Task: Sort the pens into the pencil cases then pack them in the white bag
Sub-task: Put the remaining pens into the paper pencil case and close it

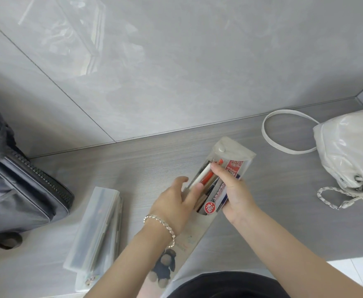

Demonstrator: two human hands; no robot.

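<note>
A clear soft pencil case (230, 151) with a snap flap lies at an angle in the middle of the grey table, with several pens (206, 179) sticking out of its open mouth. My right hand (234, 190) grips the case and its pens from the right. My left hand (176, 201) rests against the pens from the left, index finger laid along them. Two frosted hard pencil cases (94, 226) lie stacked at the lower left, closed. The white bag (348, 151) sits at the right edge, its strap (283, 130) looped on the table.
A grey backpack (14, 181) with an open zipper fills the left edge. A flat beige pouch with a small dark plush charm (165, 267) lies under my left forearm. The grey wall stands just behind the table. A clear plastic sheet hangs on it at the upper left.
</note>
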